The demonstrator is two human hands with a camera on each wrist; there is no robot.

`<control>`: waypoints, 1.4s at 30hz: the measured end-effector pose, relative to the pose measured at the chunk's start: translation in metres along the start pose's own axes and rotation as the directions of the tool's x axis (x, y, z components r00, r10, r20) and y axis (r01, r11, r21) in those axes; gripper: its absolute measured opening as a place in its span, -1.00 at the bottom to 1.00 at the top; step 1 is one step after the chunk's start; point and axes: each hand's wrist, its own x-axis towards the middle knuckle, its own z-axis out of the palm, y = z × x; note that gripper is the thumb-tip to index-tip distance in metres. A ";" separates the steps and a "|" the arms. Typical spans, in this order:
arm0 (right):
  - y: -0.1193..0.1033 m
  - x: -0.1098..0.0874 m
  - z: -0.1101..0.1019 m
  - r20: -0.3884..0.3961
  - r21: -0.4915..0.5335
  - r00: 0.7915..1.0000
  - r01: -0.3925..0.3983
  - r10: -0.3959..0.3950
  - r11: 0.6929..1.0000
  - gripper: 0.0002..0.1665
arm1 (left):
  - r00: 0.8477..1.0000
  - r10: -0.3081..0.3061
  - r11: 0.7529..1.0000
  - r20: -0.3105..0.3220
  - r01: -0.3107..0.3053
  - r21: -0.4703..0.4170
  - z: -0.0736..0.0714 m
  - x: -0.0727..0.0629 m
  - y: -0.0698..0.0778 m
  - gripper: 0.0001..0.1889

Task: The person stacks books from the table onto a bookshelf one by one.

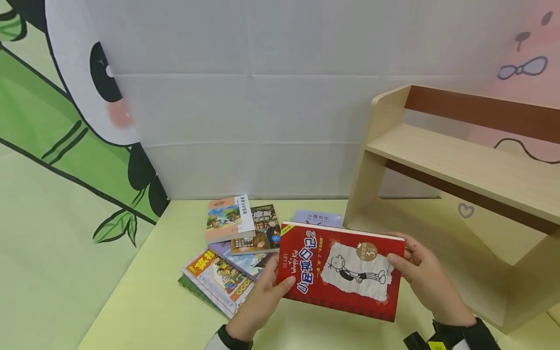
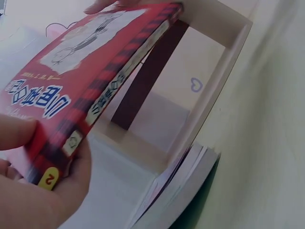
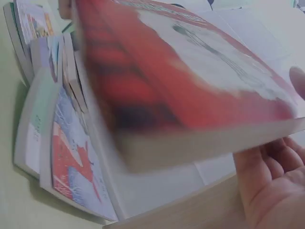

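Note:
A red paperback book (image 1: 339,272) with a cartoon boy on its cover is held up over the table by both hands. At its left end, the left hand (image 1: 259,304) grips it, thumb on the front cover. The right hand (image 1: 430,284) holds the opposite end, thumb over the front and fingers behind. In the left wrist view the spine of the red book (image 2: 102,98) faces the camera, with a yellow "2" label near the left hand (image 2: 33,200). The right wrist view shows the pale page edge of the book (image 3: 205,145) above the right hand's curled fingers (image 3: 274,162).
On the yellow table (image 1: 135,282), several books overlap at left, among them an orange-covered book (image 1: 225,218) and a brown one (image 1: 262,233). A lilac book (image 1: 317,217) lies partly hidden behind the red one. A wooden two-level shelf (image 1: 459,160) stands at right, before a printed wall cloth.

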 end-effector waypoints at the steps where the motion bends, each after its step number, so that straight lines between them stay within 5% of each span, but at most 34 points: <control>1: 0.002 -0.003 0.000 0.001 0.024 1.000 0.001 -0.001 1.000 -0.56 | 1.000 0.015 1.000 -0.009 -0.015 0.006 0.002 0.002 0.001 -0.46; 7: 0.008 -0.021 0.006 0.030 -0.035 0.997 -0.070 0.071 0.997 -0.56 | 0.994 0.089 0.996 -0.057 -0.089 0.007 0.016 0.014 0.007 -0.45; 16: -0.003 -0.029 0.005 -0.116 -0.028 0.987 0.110 -0.113 0.994 -0.52 | 0.981 0.192 0.980 -0.020 -0.193 -0.040 0.037 0.045 0.025 -0.51; 26: -0.034 -0.025 -0.015 -0.362 0.170 0.897 0.331 -0.253 0.928 -0.56 | 0.968 0.244 0.968 0.058 -0.246 0.045 0.076 0.105 0.068 -0.50; 36: -0.062 -0.016 -0.037 -0.519 0.189 0.828 0.354 -0.213 0.916 -0.51 | 0.976 0.219 0.975 -0.009 -0.219 0.029 0.117 0.158 0.094 -0.47; 42: -0.075 -0.007 -0.046 -0.585 0.199 0.780 0.403 -0.221 0.893 -0.29 | 0.982 0.188 0.982 0.029 -0.188 0.013 0.130 0.181 0.105 -0.42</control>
